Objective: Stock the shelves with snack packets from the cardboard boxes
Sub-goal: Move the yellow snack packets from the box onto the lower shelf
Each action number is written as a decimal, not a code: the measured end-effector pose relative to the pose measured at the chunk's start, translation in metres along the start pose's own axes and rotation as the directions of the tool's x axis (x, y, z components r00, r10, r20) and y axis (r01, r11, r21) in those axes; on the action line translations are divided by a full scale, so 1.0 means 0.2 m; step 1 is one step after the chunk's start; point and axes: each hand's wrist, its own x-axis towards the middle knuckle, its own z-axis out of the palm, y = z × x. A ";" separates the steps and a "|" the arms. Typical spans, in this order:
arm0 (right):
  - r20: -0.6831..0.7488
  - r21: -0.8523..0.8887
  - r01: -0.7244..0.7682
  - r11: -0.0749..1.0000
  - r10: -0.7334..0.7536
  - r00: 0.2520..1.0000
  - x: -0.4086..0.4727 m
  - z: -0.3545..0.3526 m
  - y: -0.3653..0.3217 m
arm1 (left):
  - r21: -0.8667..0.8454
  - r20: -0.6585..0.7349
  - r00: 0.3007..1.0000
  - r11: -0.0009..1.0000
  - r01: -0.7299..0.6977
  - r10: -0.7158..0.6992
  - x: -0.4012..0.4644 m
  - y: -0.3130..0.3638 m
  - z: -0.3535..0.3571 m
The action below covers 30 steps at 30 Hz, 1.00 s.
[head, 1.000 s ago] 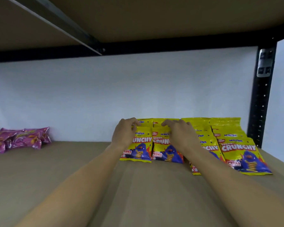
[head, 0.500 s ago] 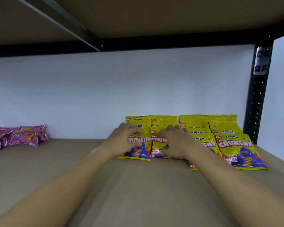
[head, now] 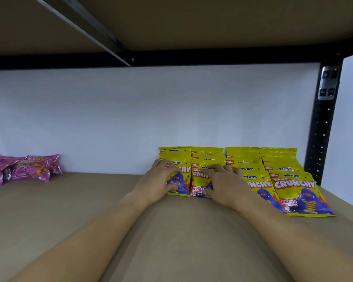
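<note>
Several yellow "Crunchy" snack packets (head: 298, 190) lie in overlapping rows at the back right of the brown shelf board (head: 90, 216). My left hand (head: 158, 180) lies flat on the front packet of the leftmost row (head: 181, 180), its thumb at the packet's lower edge. My right hand (head: 222, 185) lies flat on the front packet of the second row (head: 199, 183). Both hands have fingers spread over the packets. No cardboard box is in view.
A pile of pink snack packets (head: 27, 167) sits at the back left against the white wall. A black shelf upright (head: 322, 129) stands at the right. The shelf above (head: 192, 21) with its metal brace hangs low overhead.
Both hands have slid down from the packets' tops toward their front edges and lie flatter on them. The view has shifted slightly.
</note>
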 end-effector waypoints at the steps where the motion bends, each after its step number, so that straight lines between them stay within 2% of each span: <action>1: 0.002 0.003 0.002 1.000 -0.002 1.000 0.00 0.00 0.00 | 0.003 0.004 1.000 1.000 0.001 -0.001 0.00 0.00 0.01; 16: -0.064 0.002 -0.011 1.000 0.011 0.998 0.01 0.03 -0.01 | 0.125 0.002 1.000 0.992 0.019 -0.019 -0.01 0.02 0.01; 30: -0.088 0.024 -0.011 1.000 0.013 0.996 0.00 0.02 -0.01 | 0.082 0.011 1.000 0.997 0.017 -0.018 -0.02 0.01 0.01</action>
